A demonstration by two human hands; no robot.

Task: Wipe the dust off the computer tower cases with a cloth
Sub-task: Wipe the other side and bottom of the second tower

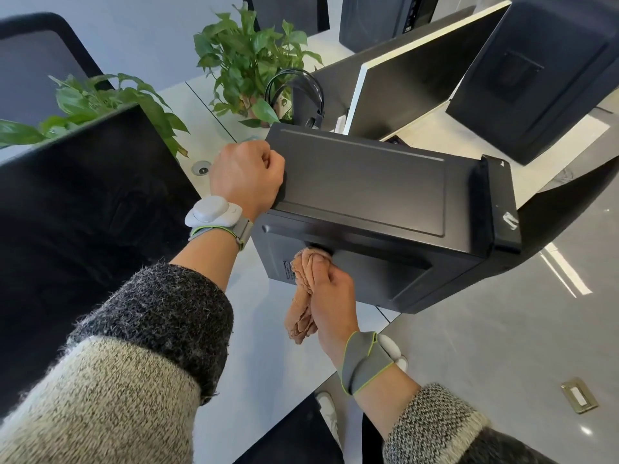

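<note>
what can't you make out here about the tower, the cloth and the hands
All head view.
Fingertips of the left hand: hidden behind the tower.
Where the cloth meets the tower: covered by the right hand and bunched cloth.
Dust: too fine to see.
Tower's far side: turned away.

A leafy plant (248,61) is standing on the white desk (264,356), black headphones (313,95) are resting just beside it, and a brass plate (579,395) is lying in the floor.

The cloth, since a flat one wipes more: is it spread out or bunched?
Bunched. The right hand grips the cloth as a crumpled wad against the side of the tower case; a loose end hangs down.
</note>
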